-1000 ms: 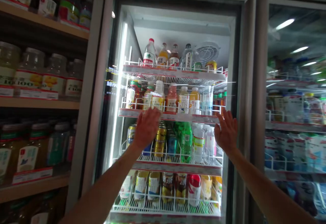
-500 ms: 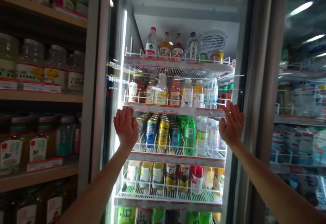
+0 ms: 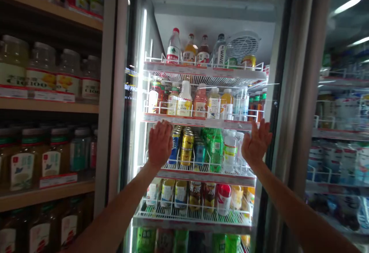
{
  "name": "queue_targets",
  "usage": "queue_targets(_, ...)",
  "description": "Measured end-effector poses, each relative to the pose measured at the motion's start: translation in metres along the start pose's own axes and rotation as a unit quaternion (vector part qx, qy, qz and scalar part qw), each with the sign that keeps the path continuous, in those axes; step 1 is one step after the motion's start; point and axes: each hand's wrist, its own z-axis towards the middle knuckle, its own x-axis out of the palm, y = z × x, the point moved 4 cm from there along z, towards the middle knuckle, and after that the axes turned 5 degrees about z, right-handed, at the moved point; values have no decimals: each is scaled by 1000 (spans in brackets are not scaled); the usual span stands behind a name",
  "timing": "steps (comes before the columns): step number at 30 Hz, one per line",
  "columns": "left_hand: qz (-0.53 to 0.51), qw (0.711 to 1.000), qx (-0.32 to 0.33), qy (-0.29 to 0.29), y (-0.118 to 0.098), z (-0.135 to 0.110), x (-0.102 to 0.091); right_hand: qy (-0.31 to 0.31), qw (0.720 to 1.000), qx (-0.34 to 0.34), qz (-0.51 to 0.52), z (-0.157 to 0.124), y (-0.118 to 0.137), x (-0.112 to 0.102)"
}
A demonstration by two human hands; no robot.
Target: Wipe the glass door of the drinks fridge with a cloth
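I face a lit drinks cooler with wire shelves [image 3: 201, 122] full of bottles and cans. My left hand [image 3: 160, 143] is raised flat with fingers together, in front of the cans [image 3: 186, 147] on the third shelf, its fingertips at the price rail above. My right hand [image 3: 256, 143] is raised with fingers spread near the right edge of the same shelf, beside clear bottles [image 3: 230, 151]. Neither hand holds anything. I cannot tell whether they press on glass or reach inside.
Wooden shelves [image 3: 49, 105] with jars and bottles stand on the left. The cooler's grey frame [image 3: 113, 91] separates them. A second glass-door cooler [image 3: 340, 130] stands to the right, reflecting ceiling lights. Lower cooler shelves hold more bottles [image 3: 196, 195].
My left hand has moved right again, from the shelf's left end to in front of the cans. My right hand shifted slightly left. The view stayed nearly the same.
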Motion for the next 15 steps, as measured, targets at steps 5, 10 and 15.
queue_targets(5, -10, 994, 108, 30, -6, -3, 2, 1, 999, -48, -11, -9, 12, 1)
queue_targets(10, 33, 984, -163, -58, 52, -6, -10, 43, 989, -139, 13, -11, 15, 0)
queue_targets(15, -17, 995, 93, 44, -35, -53, -10, 45, 989, -135, 27, -12, 13, -1)
